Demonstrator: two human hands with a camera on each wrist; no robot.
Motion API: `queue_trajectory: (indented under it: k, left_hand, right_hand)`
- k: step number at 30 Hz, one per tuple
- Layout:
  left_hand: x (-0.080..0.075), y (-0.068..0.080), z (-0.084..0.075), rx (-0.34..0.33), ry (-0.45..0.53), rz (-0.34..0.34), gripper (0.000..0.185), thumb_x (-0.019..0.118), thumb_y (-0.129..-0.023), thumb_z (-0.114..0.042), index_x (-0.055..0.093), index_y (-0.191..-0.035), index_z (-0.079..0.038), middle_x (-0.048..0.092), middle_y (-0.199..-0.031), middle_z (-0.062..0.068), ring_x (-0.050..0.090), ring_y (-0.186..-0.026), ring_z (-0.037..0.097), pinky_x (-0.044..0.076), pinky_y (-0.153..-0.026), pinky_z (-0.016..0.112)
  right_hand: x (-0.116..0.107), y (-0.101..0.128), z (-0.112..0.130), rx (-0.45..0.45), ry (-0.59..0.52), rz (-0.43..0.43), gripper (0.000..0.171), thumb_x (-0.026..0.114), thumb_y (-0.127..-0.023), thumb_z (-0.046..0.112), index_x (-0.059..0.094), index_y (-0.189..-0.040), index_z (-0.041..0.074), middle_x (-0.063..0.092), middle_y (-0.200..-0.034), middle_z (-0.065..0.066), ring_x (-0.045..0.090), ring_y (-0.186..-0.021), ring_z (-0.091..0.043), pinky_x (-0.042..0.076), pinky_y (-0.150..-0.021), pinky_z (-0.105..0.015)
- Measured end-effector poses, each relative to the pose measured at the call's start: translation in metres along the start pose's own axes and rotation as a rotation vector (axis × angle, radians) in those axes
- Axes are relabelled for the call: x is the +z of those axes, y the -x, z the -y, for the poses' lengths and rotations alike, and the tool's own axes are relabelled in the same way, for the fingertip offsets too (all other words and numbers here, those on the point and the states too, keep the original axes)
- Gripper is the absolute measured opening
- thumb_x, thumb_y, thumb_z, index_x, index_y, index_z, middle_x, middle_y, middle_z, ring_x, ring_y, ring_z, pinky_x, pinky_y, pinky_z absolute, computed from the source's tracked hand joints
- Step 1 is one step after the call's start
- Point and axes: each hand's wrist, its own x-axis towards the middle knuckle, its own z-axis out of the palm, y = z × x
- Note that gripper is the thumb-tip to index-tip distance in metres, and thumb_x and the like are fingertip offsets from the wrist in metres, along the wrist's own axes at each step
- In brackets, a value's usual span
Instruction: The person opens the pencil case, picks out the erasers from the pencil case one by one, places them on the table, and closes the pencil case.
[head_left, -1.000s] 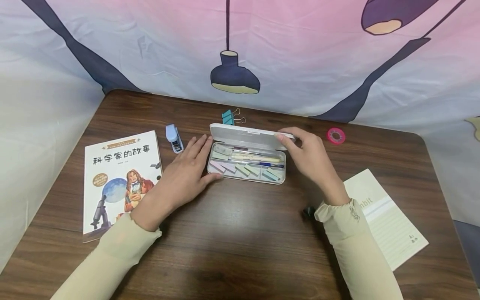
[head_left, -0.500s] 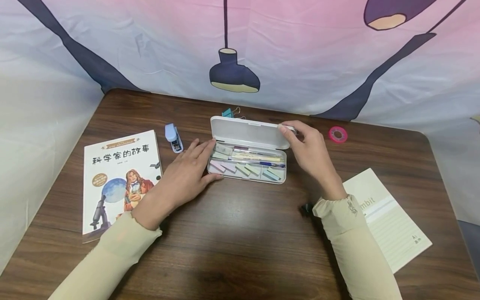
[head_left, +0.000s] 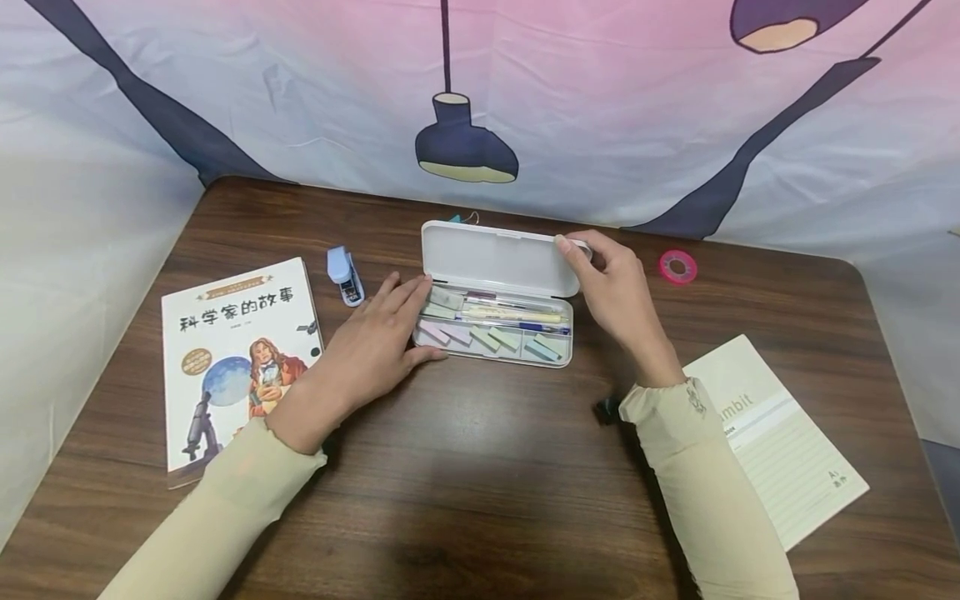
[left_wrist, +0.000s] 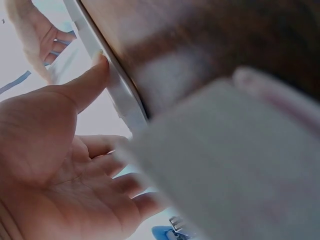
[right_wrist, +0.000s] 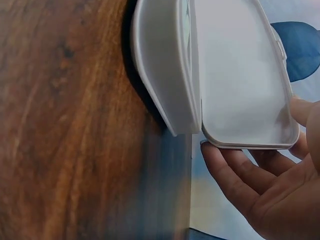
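A white pencil case stands with its lid raised in the middle of the table. Pens, pastel sticks and a pale block, perhaps an eraser, lie in its compartments. My left hand rests against the case's left end, fingers straight and thumb at the front edge; in the left wrist view that thumb touches the white wall. My right hand pinches the lid's right corner; in the right wrist view its fingers lie behind the lid and the thumb at its rim.
An illustrated book lies left, beside a blue stapler. A teal binder clip is mostly hidden behind the lid. A pink tape roll and a notebook lie right. A small black object sits by the right sleeve.
My right hand has tilted the lid further up and back, from partly raised to nearly upright, covering most of the binder clip. My left hand has stayed at the case's left end.
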Motion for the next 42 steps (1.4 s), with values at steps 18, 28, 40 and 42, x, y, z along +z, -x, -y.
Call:
queue_trajectory:
  k: [18, 28, 40, 42]
  left_hand:
    - [0.004, -0.01, 0.009, -0.032, 0.033, 0.044, 0.111, 0.081, -0.101, -0.065, 0.026, -0.184, -0.015, 0.037, -0.189, 0.009, 0.021, -0.179, 0.048, 0.033, -0.135, 0.082]
    - [0.002, -0.011, 0.006, -0.035, 0.022, 0.042, 0.112, 0.083, -0.101, -0.064, 0.026, -0.184, -0.015, 0.037, -0.189, 0.009, 0.026, -0.178, 0.047, 0.033, -0.135, 0.081]
    - [0.007, -0.014, 0.01, -0.036, 0.031, 0.04, 0.113, 0.083, -0.1, -0.065, 0.027, -0.184, -0.015, 0.036, -0.189, 0.01, 0.026, -0.178, 0.045, 0.032, -0.137, 0.078]
    - [0.008, -0.014, 0.011, -0.032, 0.025, 0.036, 0.113, 0.083, -0.099, -0.065, 0.027, -0.184, -0.015, 0.037, -0.188, 0.011, 0.027, -0.178, 0.046, 0.033, -0.136, 0.079]
  right_hand:
    - [0.009, -0.016, -0.007, 0.07, -0.038, -0.036, 0.045, 0.068, -0.114, 0.056, 0.085, -0.13, 0.018, 0.075, -0.116, -0.006, 0.058, -0.101, -0.016, 0.05, -0.088, -0.028]
    - [0.012, -0.021, -0.011, 0.106, -0.064, -0.038, 0.049, 0.066, -0.113, 0.059, 0.085, -0.127, 0.016, 0.079, -0.131, -0.007, 0.063, -0.113, -0.014, 0.052, -0.096, -0.029]
    - [0.006, -0.021, -0.009, 0.116, -0.026, -0.016, 0.049, 0.068, -0.113, 0.055, 0.082, -0.139, 0.017, 0.077, -0.142, -0.007, 0.064, -0.123, -0.017, 0.053, -0.107, -0.036]
    - [0.005, -0.02, -0.007, 0.109, -0.019, -0.016, 0.048, 0.069, -0.113, 0.055, 0.082, -0.14, 0.017, 0.078, -0.14, -0.007, 0.063, -0.119, -0.017, 0.053, -0.103, -0.034]
